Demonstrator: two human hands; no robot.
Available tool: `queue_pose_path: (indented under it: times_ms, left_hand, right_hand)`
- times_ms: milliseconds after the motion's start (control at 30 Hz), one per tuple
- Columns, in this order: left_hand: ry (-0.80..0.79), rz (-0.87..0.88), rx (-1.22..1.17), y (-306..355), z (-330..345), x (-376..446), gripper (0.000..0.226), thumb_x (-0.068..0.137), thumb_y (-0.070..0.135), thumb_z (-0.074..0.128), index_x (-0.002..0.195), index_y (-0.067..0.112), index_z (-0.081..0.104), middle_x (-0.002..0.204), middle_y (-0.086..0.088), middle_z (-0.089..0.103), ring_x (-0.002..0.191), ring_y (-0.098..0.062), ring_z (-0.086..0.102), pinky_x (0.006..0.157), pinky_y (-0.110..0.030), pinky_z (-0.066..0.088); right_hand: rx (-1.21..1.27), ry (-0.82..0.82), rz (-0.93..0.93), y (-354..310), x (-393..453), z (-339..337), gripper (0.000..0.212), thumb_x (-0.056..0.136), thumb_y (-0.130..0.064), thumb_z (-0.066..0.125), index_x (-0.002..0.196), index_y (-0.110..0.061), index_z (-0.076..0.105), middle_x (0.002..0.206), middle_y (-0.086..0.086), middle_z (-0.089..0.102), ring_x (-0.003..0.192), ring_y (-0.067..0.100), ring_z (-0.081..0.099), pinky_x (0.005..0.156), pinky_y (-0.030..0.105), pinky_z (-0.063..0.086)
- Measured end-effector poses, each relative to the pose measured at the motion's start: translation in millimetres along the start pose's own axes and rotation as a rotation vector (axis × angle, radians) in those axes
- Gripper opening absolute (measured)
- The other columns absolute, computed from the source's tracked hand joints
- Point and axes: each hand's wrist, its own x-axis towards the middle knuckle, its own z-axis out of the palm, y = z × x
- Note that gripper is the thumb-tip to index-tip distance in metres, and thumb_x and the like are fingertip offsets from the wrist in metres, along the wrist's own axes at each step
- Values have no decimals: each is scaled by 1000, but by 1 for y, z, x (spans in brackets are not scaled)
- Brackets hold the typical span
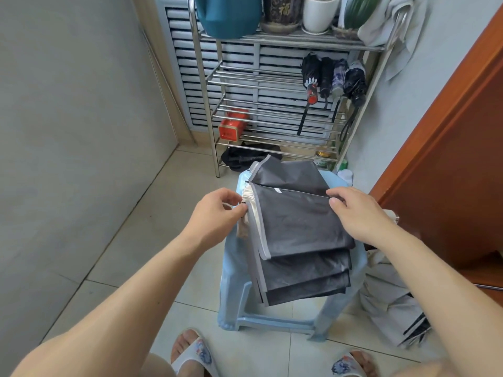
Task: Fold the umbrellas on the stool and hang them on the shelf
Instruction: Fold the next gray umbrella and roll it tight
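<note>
A dark grey umbrella with grey-trimmed panels lies flattened in layered folds on a light blue plastic stool. My left hand pinches the left edge of its top panel, near the silver lining. My right hand presses on the panel's right edge along a rib. Several folded umbrellas hang from the right end of a steel shelf behind the stool. Another pale grey umbrella lies on the floor at the right.
The shelf's top carries a teal container and plant pots. A red box sits on a lower rail and a black bag lies under the shelf. A brown door stands right. My slippered feet are below.
</note>
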Motion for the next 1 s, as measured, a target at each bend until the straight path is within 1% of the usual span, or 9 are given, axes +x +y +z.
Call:
queue_pose_path:
  times_ms: [67, 133, 267, 400, 533, 633, 733, 867, 1000]
  left_hand:
    - [11, 29, 0, 0, -1, -1, 10, 94, 30, 72, 102, 26, 73, 98, 12, 73, 90, -3, 68, 63, -10, 45]
    - [15, 73, 16, -1, -1, -2, 9, 93, 29, 72, 102, 28, 73, 97, 15, 72, 92, -2, 67, 65, -8, 44]
    - [-6, 131, -5, -2, -4, -3, 7, 92, 26, 73, 97, 31, 73, 96, 17, 70, 99, -4, 66, 81, -24, 53]
    - [-54, 188, -27, -2, -7, -3, 17, 91, 17, 73, 91, 34, 74, 99, 15, 67, 100, -11, 63, 94, -33, 51]
    - [-105, 225, -25, -1, -5, -4, 31, 93, 17, 70, 112, 42, 69, 108, 8, 63, 103, -14, 61, 101, -34, 49]
    - [-152, 186, -68, 0, -4, -2, 15, 95, 24, 71, 101, 37, 75, 108, 1, 61, 103, -16, 63, 100, -33, 48]
    - [-105, 232, -45, 0, 0, 0, 3, 93, 27, 74, 94, 26, 77, 105, 1, 63, 101, -16, 62, 99, -34, 48]
    - [-25, 187, -177, -2, 4, 0, 8, 90, 23, 80, 83, 21, 77, 92, 7, 74, 95, -22, 66, 95, -44, 50]
    - [-1, 191, -225, -5, 4, -4, 9, 87, 21, 82, 81, 20, 75, 91, 7, 77, 98, -19, 71, 95, -42, 53]
  right_hand:
    - [10, 2, 2, 1, 0, 0, 36, 107, -26, 43, 140, -20, 58, 142, 5, 57, 132, 26, 51, 109, 36, 37]
    - [21, 1, 5, 1, -1, 0, 36, 107, -27, 44, 139, -21, 59, 141, 4, 58, 131, 25, 52, 108, 36, 37]
    - [51, -5, 6, 3, -2, -1, 35, 107, -28, 46, 139, -22, 58, 141, 1, 59, 130, 23, 53, 108, 35, 39]
    - [110, -3, 13, 5, -3, -3, 34, 106, -28, 50, 138, -23, 59, 137, -3, 62, 126, 18, 56, 106, 32, 41]
    - [143, 2, 15, 7, -4, -4, 34, 105, -27, 53, 137, -23, 60, 134, -5, 64, 122, 15, 58, 105, 30, 41]
    - [152, 6, 11, 6, -4, -4, 34, 104, -26, 53, 137, -23, 60, 134, -5, 64, 122, 16, 58, 104, 29, 41]
    - [151, 11, 7, 7, -5, -3, 33, 105, -25, 53, 137, -22, 60, 133, -5, 64, 122, 15, 58, 105, 30, 41]
    - [163, 17, 9, 7, -5, -3, 33, 104, -25, 54, 137, -21, 60, 133, -5, 64, 122, 15, 59, 107, 31, 42]
    - [190, 25, 22, 7, -5, -4, 32, 104, -25, 55, 136, -22, 61, 131, -6, 65, 121, 15, 59, 105, 29, 42]
